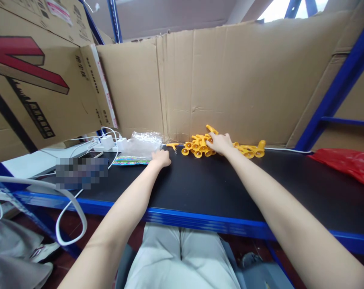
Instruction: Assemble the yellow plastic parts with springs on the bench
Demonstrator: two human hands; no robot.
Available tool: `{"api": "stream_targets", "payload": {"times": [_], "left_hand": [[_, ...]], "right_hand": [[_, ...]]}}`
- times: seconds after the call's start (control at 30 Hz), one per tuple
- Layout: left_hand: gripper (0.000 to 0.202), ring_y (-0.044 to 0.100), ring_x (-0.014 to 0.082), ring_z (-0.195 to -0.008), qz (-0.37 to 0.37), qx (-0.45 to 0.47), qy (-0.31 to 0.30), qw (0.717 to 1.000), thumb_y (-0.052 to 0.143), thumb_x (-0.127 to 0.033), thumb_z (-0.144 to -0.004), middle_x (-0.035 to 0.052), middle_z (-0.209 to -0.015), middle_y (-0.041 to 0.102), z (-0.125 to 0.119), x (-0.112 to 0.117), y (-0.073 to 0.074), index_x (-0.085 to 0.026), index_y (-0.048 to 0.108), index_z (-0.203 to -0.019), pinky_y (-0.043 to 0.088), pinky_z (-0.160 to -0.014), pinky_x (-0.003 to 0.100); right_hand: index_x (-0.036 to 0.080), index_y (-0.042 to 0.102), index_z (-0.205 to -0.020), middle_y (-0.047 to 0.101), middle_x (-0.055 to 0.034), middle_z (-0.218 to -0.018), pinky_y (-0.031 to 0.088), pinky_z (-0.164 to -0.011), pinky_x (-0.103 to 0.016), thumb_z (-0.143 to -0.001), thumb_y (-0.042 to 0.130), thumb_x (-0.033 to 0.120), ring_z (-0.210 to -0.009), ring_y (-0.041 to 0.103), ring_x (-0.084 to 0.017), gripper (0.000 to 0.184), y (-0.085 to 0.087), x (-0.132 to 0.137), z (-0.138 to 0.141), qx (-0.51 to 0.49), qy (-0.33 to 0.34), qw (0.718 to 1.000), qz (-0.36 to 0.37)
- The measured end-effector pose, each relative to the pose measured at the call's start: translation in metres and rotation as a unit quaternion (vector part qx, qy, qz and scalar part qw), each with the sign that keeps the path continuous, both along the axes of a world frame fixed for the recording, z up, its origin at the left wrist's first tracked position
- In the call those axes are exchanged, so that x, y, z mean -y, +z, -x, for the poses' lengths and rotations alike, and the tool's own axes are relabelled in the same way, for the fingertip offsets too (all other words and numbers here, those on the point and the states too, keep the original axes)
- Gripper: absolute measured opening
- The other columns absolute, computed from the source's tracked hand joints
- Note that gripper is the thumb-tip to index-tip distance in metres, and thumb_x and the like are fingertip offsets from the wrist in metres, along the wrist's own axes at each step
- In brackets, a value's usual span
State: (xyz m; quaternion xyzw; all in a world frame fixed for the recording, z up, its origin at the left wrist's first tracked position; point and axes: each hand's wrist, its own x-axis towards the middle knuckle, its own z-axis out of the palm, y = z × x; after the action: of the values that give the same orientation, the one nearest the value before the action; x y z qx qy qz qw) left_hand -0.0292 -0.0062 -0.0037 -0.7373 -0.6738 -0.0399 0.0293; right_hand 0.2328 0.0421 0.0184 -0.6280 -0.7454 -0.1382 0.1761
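My left hand [161, 158] is closed, its curled fingers at the right edge of a clear plastic bag [136, 145] that lies on a colourful flat packet [130, 160]. Farther right, my right hand [220, 143] reaches into a pile of yellow plastic parts [197, 145] with flared round ends. Its fingers are closed around one yellow part, though the grip is partly hidden; a yellow T-shaped end [211, 129] sticks up beside the fingertips. Between the hands lies a single yellow T-shaped piece [172, 145] with a metal tip. More yellow parts [254, 150] lie right of my wrist.
The black shelf top [206, 184] has a blue metal front edge [200, 220]. Cardboard [230, 80] walls the back, and a large box [34, 80] rises at left. White chargers and cables [109, 142] lie left of the bag. Red plastic [347, 162] lies at far right.
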Motion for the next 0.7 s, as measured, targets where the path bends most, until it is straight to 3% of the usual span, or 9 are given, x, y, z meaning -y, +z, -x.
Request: {"api": "stream_targets", "payload": {"times": [0.1, 0.23, 0.37, 0.47, 0.57, 0.63, 0.7], "left_hand": [[0.038, 0.047, 0.0336, -0.121, -0.011, 0.015, -0.019, 1.0, 0.046, -0.019, -0.076, 0.0173, -0.124, 0.058, -0.002, -0.001, -0.001, -0.017, 0.061, -0.111, 0.036, -0.099, 0.055], [0.044, 0.047, 0.0296, -0.121, -0.034, 0.042, -0.063, 0.997, 0.043, -0.018, -0.078, 0.0145, -0.129, 0.054, -0.005, -0.01, -0.003, -0.019, 0.054, -0.121, 0.038, -0.099, 0.047], [0.059, 0.047, 0.024, -0.123, -0.011, 0.048, -0.108, 0.993, 0.046, -0.016, -0.074, 0.0122, -0.139, 0.045, -0.006, -0.031, -0.008, -0.021, 0.043, -0.133, 0.04, -0.101, 0.036], [0.069, 0.042, 0.0249, -0.128, 0.013, 0.017, -0.121, 0.992, 0.049, -0.014, -0.07, 0.0125, -0.142, 0.041, -0.004, -0.052, -0.011, -0.022, 0.039, -0.138, 0.038, -0.102, 0.035], [0.075, 0.044, 0.0248, -0.127, 0.029, -0.008, -0.098, 0.995, 0.05, -0.014, -0.07, 0.0095, -0.145, 0.038, -0.002, -0.07, -0.013, -0.028, 0.034, -0.142, 0.039, -0.102, 0.035], [0.075, 0.047, 0.0242, -0.124, 0.044, -0.023, -0.079, 0.996, 0.051, -0.014, -0.071, 0.0075, -0.146, 0.037, -0.001, -0.078, -0.014, -0.03, 0.034, -0.142, 0.04, -0.102, 0.033], [0.07, 0.049, 0.024, -0.122, 0.046, -0.032, -0.082, 0.995, 0.051, -0.013, -0.074, 0.0062, -0.146, 0.039, -0.001, -0.08, -0.013, -0.032, 0.038, -0.14, 0.04, -0.101, 0.032]], "right_hand": [[0.02, 0.055, -0.124, 0.064, -0.0144, -0.113, 0.03, -0.098, -0.056, -0.083, 0.054, 0.045, -0.11, 0.056, -0.034, 0.048, 0.021, -0.001, -0.006, -0.021, 0.016, 0.996, 0.08], [0.018, 0.06, -0.12, 0.059, -0.0141, -0.124, 0.039, -0.099, -0.045, -0.076, 0.067, 0.044, -0.114, 0.055, -0.031, 0.052, 0.059, -0.005, -0.031, -0.058, 0.056, 0.985, 0.152], [0.015, 0.064, -0.116, 0.064, -0.0139, -0.118, 0.045, -0.091, -0.044, -0.077, 0.067, 0.04, -0.095, 0.065, -0.026, 0.046, 0.1, -0.004, -0.083, -0.062, -0.007, 0.978, 0.198], [0.012, 0.063, -0.116, 0.066, -0.0176, -0.109, 0.048, -0.078, -0.042, -0.08, 0.065, 0.039, -0.081, 0.067, -0.023, 0.045, 0.121, 0.004, -0.128, -0.085, -0.108, 0.968, 0.21], [0.007, 0.059, -0.121, 0.065, -0.0182, -0.111, 0.046, -0.077, -0.038, -0.087, 0.055, 0.037, -0.085, 0.067, -0.021, 0.045, 0.122, 0.012, -0.166, -0.1, -0.192, 0.953, 0.213], [0.006, 0.058, -0.121, 0.064, -0.0186, -0.114, 0.047, -0.079, -0.038, -0.088, 0.055, 0.038, -0.087, 0.066, -0.022, 0.046, 0.108, 0.012, -0.186, -0.085, -0.205, 0.948, 0.227], [0.006, 0.059, -0.121, 0.063, -0.0193, -0.117, 0.047, -0.081, -0.034, -0.083, 0.062, 0.033, -0.092, 0.064, -0.023, 0.047, 0.083, 0.006, -0.2, -0.045, -0.204, 0.956, 0.206]]}}
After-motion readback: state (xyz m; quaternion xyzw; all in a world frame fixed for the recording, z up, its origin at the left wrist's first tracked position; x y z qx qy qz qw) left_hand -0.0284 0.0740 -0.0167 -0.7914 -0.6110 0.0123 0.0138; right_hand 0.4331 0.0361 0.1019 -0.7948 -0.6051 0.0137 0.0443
